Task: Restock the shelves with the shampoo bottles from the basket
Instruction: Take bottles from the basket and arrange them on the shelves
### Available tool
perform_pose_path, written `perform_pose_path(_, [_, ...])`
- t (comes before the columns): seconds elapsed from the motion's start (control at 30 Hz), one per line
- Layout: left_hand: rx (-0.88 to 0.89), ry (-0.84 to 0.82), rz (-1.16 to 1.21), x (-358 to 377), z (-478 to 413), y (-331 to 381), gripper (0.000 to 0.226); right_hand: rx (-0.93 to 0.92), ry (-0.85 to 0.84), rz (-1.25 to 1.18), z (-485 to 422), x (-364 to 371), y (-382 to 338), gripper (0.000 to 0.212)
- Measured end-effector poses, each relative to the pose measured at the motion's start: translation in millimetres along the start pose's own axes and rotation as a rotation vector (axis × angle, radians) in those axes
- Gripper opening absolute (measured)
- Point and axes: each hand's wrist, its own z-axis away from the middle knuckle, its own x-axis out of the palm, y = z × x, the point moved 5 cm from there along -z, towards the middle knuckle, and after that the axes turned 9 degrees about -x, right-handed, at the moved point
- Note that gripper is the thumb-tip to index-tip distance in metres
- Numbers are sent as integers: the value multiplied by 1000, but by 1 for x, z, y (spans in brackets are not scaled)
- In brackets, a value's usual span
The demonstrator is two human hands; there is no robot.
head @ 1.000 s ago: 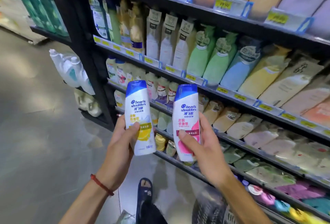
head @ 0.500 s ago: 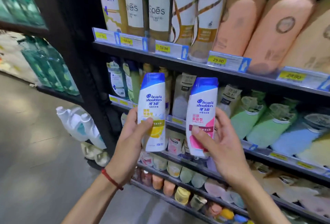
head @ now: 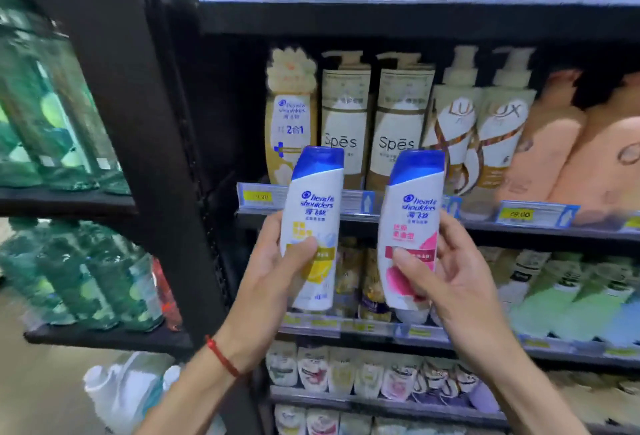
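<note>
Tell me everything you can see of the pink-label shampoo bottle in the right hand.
The pink-label shampoo bottle is white, glossy and plastic-looking, with a blue cap on top, a blue Head & Shoulders logo, and a pink band and flower print lower down. It is upright, top leaning slightly right, held in the air before the shelves. The right hand grips it: thumb across the lower front, fingers round its right edge. It is apart from the yellow-label bottle beside it.
</note>
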Motion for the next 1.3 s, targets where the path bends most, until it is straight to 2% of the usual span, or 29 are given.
perform_pose_path(0.2, [75, -87, -98, -29, -18, 53, 34, -74, 69, -43, -19, 54, -33, 60])
perform_pose_path(0.3, [127, -82, -154, -34, -23, 74, 43, -109, 66, -6, -27, 68, -49, 63])
perform_pose_path(0.47, [207, -71, -178, -34, -26, 106, 35, -184, 18, 58, -47, 85, -80, 57])
perform_pose_path(0.63, [286, -53, -96, -30, -30, 153, 38, -310, -13, 166, -77, 100, -122, 56])
perform_pose_path(0.83, [400, -22, -85, -25, -42, 210, 39, -487, -26, 328, -118, 118, -176, 44])
perform_pose_path(0.97, [438, -4, -36, -23, -47, 233, 31, -575, 11, 394, -148, 129, -202, 39])
perform_pose_path(1.3, [446, -7, -77, -29, -52, 248, 34, -740, 108, 529, -222, 153, -228, 53])
